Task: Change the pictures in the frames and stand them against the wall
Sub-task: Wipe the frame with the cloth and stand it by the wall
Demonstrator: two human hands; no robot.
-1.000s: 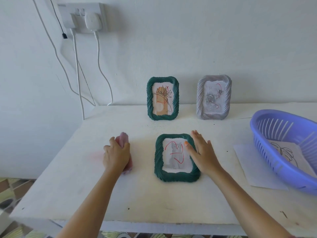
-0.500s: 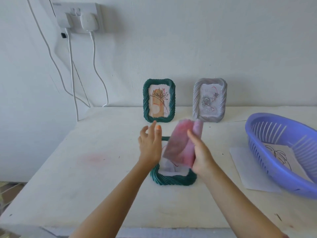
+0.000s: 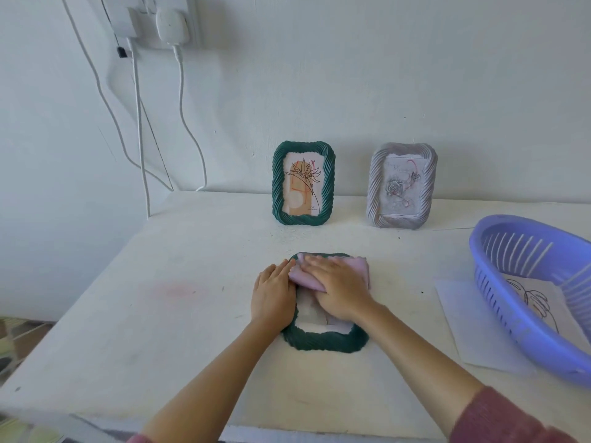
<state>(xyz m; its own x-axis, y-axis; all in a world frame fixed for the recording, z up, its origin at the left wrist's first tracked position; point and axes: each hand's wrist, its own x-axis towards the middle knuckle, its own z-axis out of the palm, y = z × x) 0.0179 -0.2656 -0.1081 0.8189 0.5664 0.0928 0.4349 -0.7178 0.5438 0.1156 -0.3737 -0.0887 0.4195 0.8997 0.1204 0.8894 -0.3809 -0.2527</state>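
lengthwise toward wall, flat green frame, right hand pressing cloth

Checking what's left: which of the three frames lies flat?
The nearer green frame, flat on the table; the far green frame and grey frame stand upright.

Single head-worn view, close above the table at its near edge, facing forward and down toward the wall.
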